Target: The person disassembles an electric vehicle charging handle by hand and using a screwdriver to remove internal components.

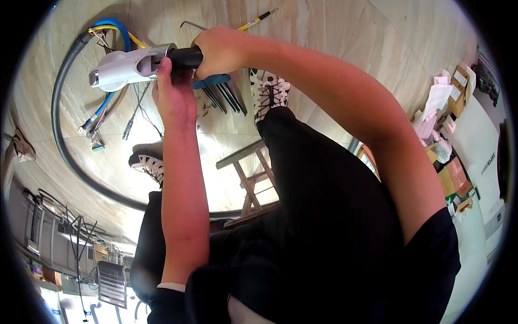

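Note:
A pale grey plastic connector housing (121, 69), shaped like a charging gun, is held up over the floor at the upper left. My left hand (175, 94) is closed round its near end from below, the thumb along its side. From that end a black cylindrical piece (186, 57) sticks out to the right. My right hand (218, 51) wraps round the far end of this piece, its fingertips mostly hidden. Behind the housing, a thick black cable (60, 124) ends in bared blue (121, 32) and yellow wires. Whether these join the housing cannot be seen.
A blue-holder hex key set (218, 83), a bent hex key (191, 25) and a yellow-black screwdriver (256, 20) lie beyond my hands. Thin leads (135, 110) lie below the housing. A wooden stool (251, 178) stands between my legs; boxes (456, 178) and packaging are at right.

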### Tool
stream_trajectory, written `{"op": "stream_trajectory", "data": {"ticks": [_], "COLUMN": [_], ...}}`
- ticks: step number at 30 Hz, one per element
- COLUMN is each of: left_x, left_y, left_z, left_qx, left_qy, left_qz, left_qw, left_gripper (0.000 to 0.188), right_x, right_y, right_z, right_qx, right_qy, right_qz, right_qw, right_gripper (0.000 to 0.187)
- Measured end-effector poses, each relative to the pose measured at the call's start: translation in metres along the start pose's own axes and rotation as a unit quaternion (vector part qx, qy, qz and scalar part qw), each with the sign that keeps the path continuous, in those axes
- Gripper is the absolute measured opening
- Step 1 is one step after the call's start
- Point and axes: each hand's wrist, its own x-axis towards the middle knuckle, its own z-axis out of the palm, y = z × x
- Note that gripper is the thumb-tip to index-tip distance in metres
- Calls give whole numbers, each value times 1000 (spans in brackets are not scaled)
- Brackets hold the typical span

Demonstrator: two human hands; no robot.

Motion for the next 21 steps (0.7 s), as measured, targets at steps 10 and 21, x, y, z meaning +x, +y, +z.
{"op": "stream_trajectory", "data": {"ticks": [10,21], "left_x": [4,6], "left_y": [-1,-7], "left_z": [-10,4], "left_qx": [-30,-44], "left_qy": [1,20], "left_qz": [0,25], "left_qw": [1000,999], "left_gripper": [48,46], "right_x": [-5,3], "right_y": [-10,-4], "right_z": [7,5], "right_qx": [-14,-5], "right_qy": [18,-8], "right_qz": [17,9], "right_qw": [1000,1000], "right_gripper": [52,52]}}
